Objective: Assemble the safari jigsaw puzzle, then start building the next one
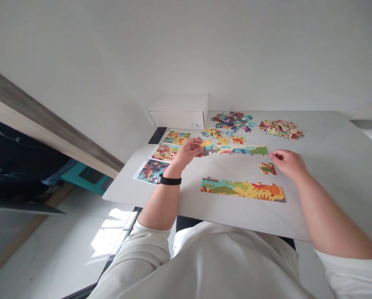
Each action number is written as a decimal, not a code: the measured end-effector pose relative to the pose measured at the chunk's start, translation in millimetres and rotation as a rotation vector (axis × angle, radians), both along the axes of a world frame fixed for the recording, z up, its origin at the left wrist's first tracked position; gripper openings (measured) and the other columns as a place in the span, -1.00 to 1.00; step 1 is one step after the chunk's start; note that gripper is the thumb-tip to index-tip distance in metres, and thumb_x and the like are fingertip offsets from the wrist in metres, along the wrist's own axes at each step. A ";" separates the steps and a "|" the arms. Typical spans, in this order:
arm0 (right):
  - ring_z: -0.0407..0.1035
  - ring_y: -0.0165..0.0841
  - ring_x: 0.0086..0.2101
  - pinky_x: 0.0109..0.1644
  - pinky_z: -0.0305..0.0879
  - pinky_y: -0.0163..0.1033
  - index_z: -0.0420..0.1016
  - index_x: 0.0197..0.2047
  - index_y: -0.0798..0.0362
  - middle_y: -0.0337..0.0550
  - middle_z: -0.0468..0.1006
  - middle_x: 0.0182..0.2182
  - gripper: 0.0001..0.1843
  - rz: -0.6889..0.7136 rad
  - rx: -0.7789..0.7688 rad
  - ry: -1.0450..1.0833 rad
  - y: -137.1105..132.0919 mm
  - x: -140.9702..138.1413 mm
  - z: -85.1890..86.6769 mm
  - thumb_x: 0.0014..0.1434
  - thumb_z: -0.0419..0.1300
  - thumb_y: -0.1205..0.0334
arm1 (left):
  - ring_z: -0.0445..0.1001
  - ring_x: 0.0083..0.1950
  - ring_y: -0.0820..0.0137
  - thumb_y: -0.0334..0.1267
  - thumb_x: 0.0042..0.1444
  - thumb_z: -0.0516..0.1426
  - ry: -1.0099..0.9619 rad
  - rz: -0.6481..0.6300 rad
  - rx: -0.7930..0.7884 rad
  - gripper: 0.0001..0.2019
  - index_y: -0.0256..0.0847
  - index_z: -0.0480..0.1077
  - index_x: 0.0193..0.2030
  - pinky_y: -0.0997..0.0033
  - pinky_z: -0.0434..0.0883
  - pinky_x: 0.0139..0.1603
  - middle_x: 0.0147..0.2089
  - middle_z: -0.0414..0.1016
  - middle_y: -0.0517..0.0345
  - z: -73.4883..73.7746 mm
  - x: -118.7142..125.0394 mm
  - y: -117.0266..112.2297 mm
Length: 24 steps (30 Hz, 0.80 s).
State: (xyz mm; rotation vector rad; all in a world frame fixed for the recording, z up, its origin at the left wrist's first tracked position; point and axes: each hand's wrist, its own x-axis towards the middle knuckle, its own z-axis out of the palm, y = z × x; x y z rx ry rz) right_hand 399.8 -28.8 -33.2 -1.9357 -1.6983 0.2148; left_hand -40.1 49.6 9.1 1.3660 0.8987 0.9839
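My left hand, with a black band on its wrist, has its fingers closed at a yellow puzzle piece left of the upper strip. Grey-and-teal pieces lie right beside the fingertips. That joined strip of puzzle shows a blue animal and a green hill. At its right end my right hand is closed in a pinch; whatever is between the fingertips is hidden. Just below sits a small joined bit of puzzle. Nearer to me lies a longer joined strip with an orange animal and yellow ground.
Loose yellow pieces lie behind the upper strip. Farther back are a blue-purple heap and a red-green heap. A white box stands against the wall, near a dark phone and a picture sheet on the white table.
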 end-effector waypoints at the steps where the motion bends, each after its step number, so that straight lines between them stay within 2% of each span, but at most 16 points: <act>1: 0.56 -0.14 -0.30 -0.19 0.35 -0.09 0.74 -0.20 -0.07 -0.07 0.74 -0.30 -0.67 0.004 0.003 0.003 0.2 0.0 -0.8 0.26 0.21 -0.06 | 0.60 -0.38 0.49 -0.19 0.11 0.48 0.002 0.003 0.007 -0.59 -0.18 0.39 -0.06 0.47 0.55 -0.22 -0.37 0.53 0.34 0.8 -0.7 -0.4; 6: 0.56 -0.14 -0.31 -0.20 0.35 -0.08 0.74 -0.20 -0.07 -0.07 0.75 -0.29 -0.67 0.014 -0.001 0.010 0.7 -0.9 -1.1 0.26 0.22 -0.06 | 0.62 -0.37 0.51 -0.13 0.14 0.47 0.073 -0.031 0.014 -0.61 -0.19 0.39 -0.11 0.46 0.58 -0.23 -0.28 0.52 0.30 2.0 -8.2 -2.4; 10: 0.56 -0.14 -0.31 -0.19 0.35 -0.08 0.75 -0.17 -0.07 -0.08 0.76 -0.28 -0.66 0.007 0.001 0.016 0.9 -0.3 -1.6 0.26 0.21 -0.06 | 0.63 -0.36 0.46 -0.07 0.14 0.48 0.229 -0.204 -0.005 -0.61 -0.22 0.42 -0.15 0.43 0.59 -0.26 -0.30 0.55 0.23 -0.8 -11.6 -4.2; 15: 0.59 -0.14 -0.27 -0.15 0.38 -0.07 0.75 -0.16 -0.07 -0.07 0.78 -0.24 -0.67 0.011 0.014 0.025 1.4 0.7 -3.8 0.27 0.22 -0.04 | 0.67 -0.36 0.37 -0.13 0.11 0.48 0.500 -0.415 -0.108 -0.66 -0.22 0.46 -0.18 0.38 0.60 -0.31 -0.30 0.65 0.13 2.7 -9.3 -9.3; 18: 0.59 -0.13 -0.26 -0.14 0.39 -0.06 0.75 -0.16 -0.08 -0.07 0.78 -0.22 -0.68 0.003 0.014 0.027 1.6 0.4 -4.4 0.27 0.22 -0.04 | 0.68 -0.36 0.35 -0.20 0.09 0.47 0.602 -0.410 -0.137 -0.70 -0.22 0.47 -0.21 0.40 0.59 -0.34 -0.30 0.67 0.12 7.2 -6.7 -13.0; 24: 0.59 -0.15 -0.27 -0.12 0.42 -0.07 0.75 -0.16 -0.09 -0.09 0.78 -0.22 -0.70 0.016 0.006 0.023 2.2 -0.2 -5.1 0.28 0.23 -0.01 | 0.68 -0.36 0.34 -0.22 0.10 0.45 0.661 -0.338 -0.175 -0.72 -0.22 0.45 -0.23 0.40 0.60 -0.35 -0.33 0.66 0.11 9.5 -1.8 -17.8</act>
